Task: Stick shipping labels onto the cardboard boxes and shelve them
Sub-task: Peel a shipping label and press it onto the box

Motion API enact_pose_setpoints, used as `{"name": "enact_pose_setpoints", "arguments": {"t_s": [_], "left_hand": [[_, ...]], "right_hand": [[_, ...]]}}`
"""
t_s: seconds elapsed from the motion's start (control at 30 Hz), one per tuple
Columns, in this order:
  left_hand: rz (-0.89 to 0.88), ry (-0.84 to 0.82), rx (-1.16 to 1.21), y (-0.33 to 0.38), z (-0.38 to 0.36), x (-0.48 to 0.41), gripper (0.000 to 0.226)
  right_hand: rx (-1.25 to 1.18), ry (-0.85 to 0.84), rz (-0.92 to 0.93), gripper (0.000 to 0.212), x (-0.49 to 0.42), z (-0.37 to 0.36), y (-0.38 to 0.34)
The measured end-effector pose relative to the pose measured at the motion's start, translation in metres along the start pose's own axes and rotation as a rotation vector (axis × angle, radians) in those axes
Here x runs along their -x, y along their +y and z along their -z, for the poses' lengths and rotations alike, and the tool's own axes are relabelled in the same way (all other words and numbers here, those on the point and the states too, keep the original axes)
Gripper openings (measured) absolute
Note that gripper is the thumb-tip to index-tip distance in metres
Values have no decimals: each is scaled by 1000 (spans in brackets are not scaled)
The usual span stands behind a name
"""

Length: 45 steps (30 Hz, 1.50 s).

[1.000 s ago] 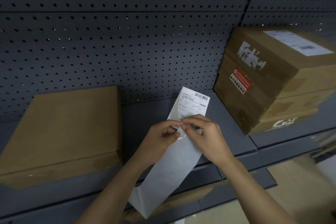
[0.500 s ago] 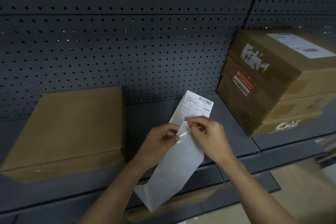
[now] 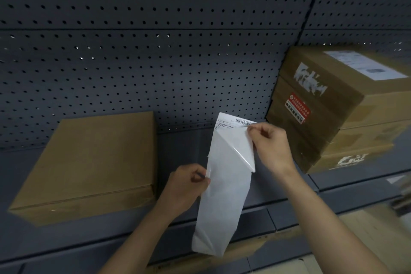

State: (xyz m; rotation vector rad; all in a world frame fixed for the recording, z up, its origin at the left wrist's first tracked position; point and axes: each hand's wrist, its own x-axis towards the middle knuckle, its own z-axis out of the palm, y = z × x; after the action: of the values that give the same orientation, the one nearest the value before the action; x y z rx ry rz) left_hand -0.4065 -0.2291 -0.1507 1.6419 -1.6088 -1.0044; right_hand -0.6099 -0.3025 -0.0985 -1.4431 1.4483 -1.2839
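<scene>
Just right of the plain flat brown cardboard box [image 3: 89, 162], the left hand [image 3: 184, 187] is pinching the long white backing strip [image 3: 222, 202] while the right hand [image 3: 269, 147] is pinching the white shipping label's [image 3: 231, 138] peeled corner.

Both hands raised, pinching: left [image 3: 185, 187] low, right [image 3: 270, 148] higher.

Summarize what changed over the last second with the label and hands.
The right hand has pulled the peeled label corner up and right, opening a wide flap; the left hand slid down along the backing strip edge. Both keep their pinch. The flat box and the stacked boxes stayed on the shelf.
</scene>
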Motion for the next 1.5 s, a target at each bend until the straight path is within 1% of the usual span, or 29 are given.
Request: {"name": "enact_pose_setpoints", "arguments": {"t_s": [0.13,0.3,0.5,0.57,0.67,0.8,0.9,1.2,1.3,1.37,1.5], "left_hand": [[26,-22,-31,-1,4,5,8],[62,-59,-77,-5,8,8,5],[99,-115,-24,-4,12,12,9],[100,-120,-31,-4,13,12,9],[102,-119,-45,-5,14,13,6],[108,-121,-75,-8,15,15,7],[103,-128,-94,-9,14,17,8],[144,-125,-88,-11,18,27,8],[181,-128,-103,-12,20,34,9],[214,-134,-116,-13,22,40,11],[247,-157,-39,-16,30,57,5]], "right_hand": [[11,30,15,18,-13,6,-14],[5,47,24,20,-26,12,-30],[-32,95,37,20,-32,15,-53],[-40,119,54,19,-35,16,-59],[-63,150,76,22,-39,20,-67],[-60,207,107,18,-41,30,-77],[-117,237,113,14,-44,36,-80],[-378,332,132,16,-51,36,-85],[-457,324,115,16,-50,33,-90],[-463,298,124,16,-50,27,-91],[-427,184,145,19,-43,5,-93]]}}
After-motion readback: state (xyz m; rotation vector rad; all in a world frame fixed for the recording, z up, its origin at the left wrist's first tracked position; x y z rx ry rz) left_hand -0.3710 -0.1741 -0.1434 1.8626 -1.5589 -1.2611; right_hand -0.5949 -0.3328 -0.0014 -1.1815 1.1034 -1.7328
